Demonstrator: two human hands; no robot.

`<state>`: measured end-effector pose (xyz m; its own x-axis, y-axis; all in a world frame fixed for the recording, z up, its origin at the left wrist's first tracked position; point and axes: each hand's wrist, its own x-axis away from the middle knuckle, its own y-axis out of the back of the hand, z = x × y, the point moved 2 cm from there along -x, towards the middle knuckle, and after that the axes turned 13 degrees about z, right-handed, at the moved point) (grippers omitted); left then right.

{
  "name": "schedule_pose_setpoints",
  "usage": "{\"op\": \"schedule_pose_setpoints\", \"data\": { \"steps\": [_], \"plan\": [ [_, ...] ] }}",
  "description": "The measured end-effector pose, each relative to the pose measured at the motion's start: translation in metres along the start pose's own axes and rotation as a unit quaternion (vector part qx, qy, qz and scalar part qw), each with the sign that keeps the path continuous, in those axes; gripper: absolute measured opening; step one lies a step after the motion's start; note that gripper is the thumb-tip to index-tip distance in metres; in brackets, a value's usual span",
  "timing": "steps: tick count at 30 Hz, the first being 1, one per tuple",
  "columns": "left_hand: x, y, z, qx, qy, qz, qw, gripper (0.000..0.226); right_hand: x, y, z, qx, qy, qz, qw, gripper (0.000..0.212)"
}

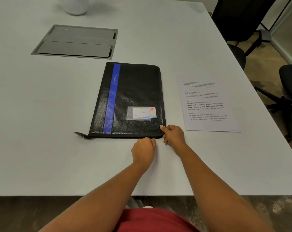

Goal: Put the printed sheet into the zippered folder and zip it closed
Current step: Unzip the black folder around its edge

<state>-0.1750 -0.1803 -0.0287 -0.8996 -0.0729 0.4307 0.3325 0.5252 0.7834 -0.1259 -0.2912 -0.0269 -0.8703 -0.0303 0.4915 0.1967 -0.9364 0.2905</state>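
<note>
A black zippered folder (133, 91) with a blue stripe and a name card lies flat and closed on the white table (41, 131). The printed sheet (207, 104) lies on the table to its right, apart from it. My left hand (144, 151) is curled at the folder's near edge and pinches the zipper pull (153, 138) close to the near right corner. My right hand (173, 136) grips that corner, thumb on top of the cover. The zipper's loose tail (80, 135) sticks out at the near left corner.
A grey cable hatch (76, 41) is set into the table behind the folder. A white vase (75, 5) stands at the far edge. Black office chairs (289, 91) stand to the right, beyond the table's edge.
</note>
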Motion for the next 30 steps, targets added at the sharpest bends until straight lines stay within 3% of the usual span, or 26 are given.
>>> {"op": "schedule_pose_setpoints", "data": {
  "steps": [8,22,30],
  "plan": [
    [-0.0012,0.002,-0.002,0.0,0.007,0.011,1.0,0.044,0.0022,-0.0005,-0.0016,0.031,0.016,-0.006,0.999,0.051],
    [-0.0016,0.0017,-0.0054,-0.06,0.005,-0.006,0.998,0.038,-0.0023,0.0002,-0.0042,0.031,0.004,0.0,1.0,0.056],
    [-0.005,0.0031,-0.0008,-0.152,-0.08,-0.032,0.985,0.031,-0.0033,0.0009,-0.0057,0.022,0.01,0.012,1.0,0.053]
  ]
}}
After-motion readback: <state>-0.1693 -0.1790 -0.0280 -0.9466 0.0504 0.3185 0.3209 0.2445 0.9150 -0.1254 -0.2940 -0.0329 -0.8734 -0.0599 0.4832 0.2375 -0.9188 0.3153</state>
